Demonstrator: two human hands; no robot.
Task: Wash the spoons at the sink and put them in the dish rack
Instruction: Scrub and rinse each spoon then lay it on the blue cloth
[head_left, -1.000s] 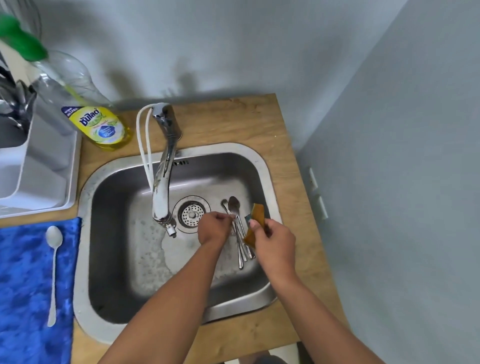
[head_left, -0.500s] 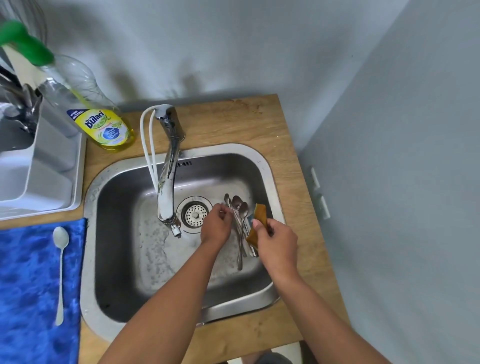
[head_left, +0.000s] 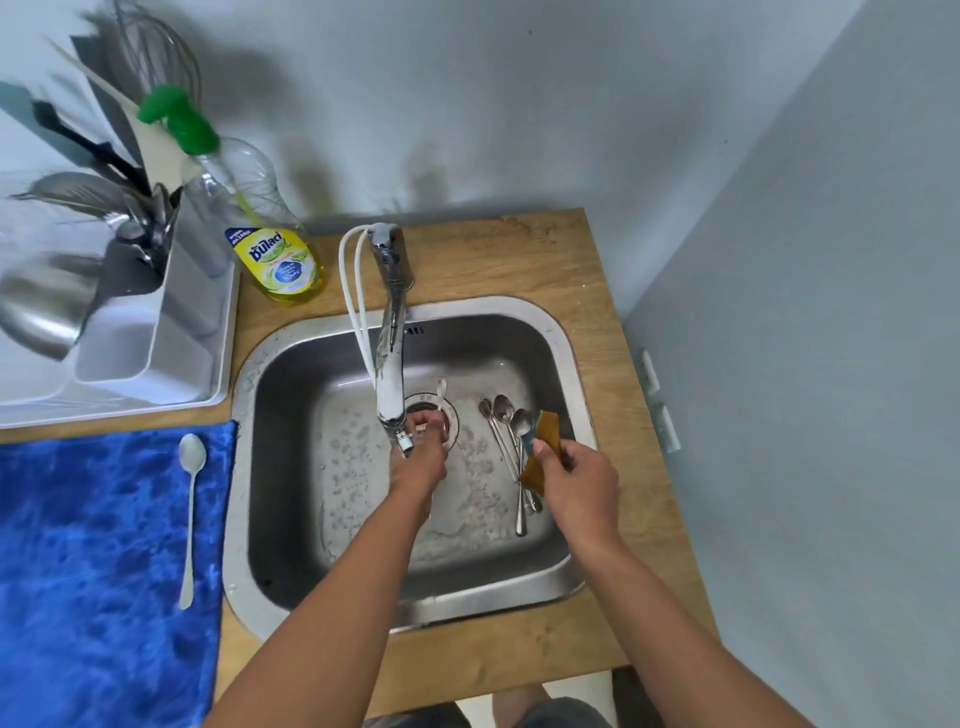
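My left hand (head_left: 420, 457) grips a spoon (head_left: 441, 391) under the tap spout (head_left: 390, 384), over the drain; only the spoon's tip shows above my fingers. My right hand (head_left: 576, 483) holds a brown sponge (head_left: 545, 441) at the right side of the steel sink (head_left: 566, 343). Three spoons (head_left: 506, 415) lie on the sink floor beside the sponge. Another spoon (head_left: 191, 499) lies on the blue towel (head_left: 93, 561) to the left. The white dish rack (head_left: 156, 332) stands at the back left.
A dish soap bottle (head_left: 275, 260) with a green cap stands between the rack and the tap. The rack's cutlery holder carries several utensils (head_left: 140, 218) and a whisk. A metal bowl (head_left: 41, 312) sits in the rack. A wall closes off the right side.
My left hand has picked one spoon out of the bunch and moved left with it under the tap. The right hand stays by the other spoons with the sponge.
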